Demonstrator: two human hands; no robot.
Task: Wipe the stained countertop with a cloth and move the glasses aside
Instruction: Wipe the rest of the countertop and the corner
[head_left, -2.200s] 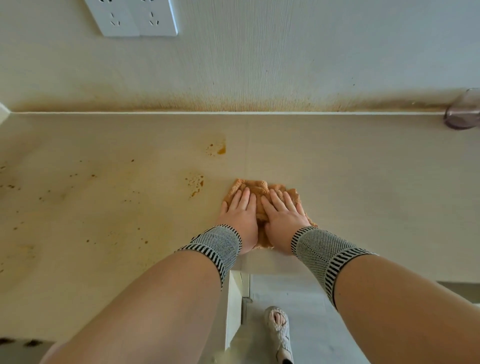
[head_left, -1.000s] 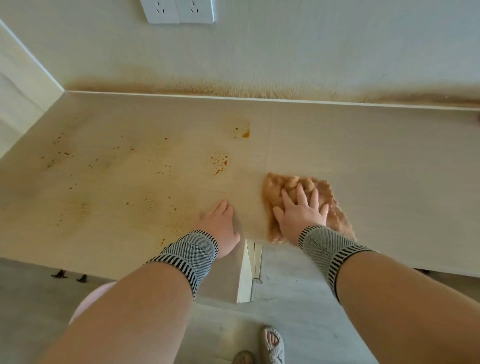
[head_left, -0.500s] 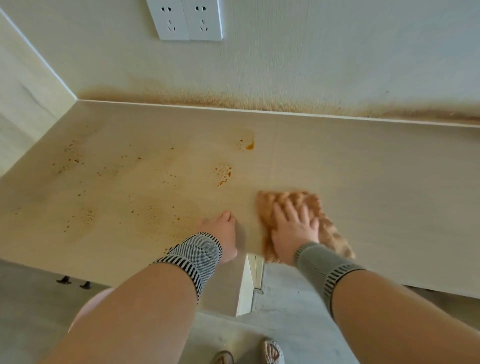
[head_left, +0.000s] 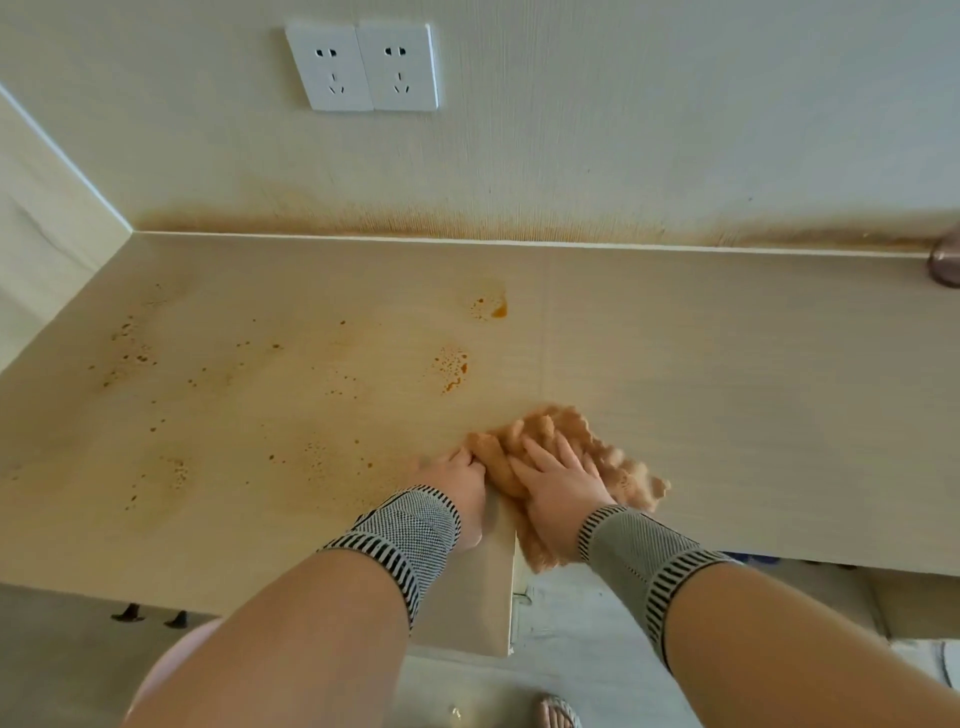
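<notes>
Pale wood-grain runs across the desk up to a wall streaked brown along its foot, with a double socket above. My cloth — an orange, nubbly rag — lies bunched at the near edge of the desk, its tail drooping over the lip toward the floor. My right hand presses flat on top of it, fingers straight and spread, not curled round it. My left hand sits just beside, at the cloth's left edge; its fingertips seem to touch or nip the fabric, but I cannot tell whether they actually grip it.

What matters next is direction. The stains all lie left of and beyond my hands: one orange spatter just ahead and slightly left of the cloth, a second blot further back toward the wall, and fine specks scattered well away toward the left corner. The stretch of desk to my right looks unmarked. So I judge the coming stroke should push forward and leftward, and the right hand, being the one on top, is placed to drive it.

Only one of the glasses shows — a tinted base at the far right edge, against the wall, well apart from both hands, nearer my right.
</notes>
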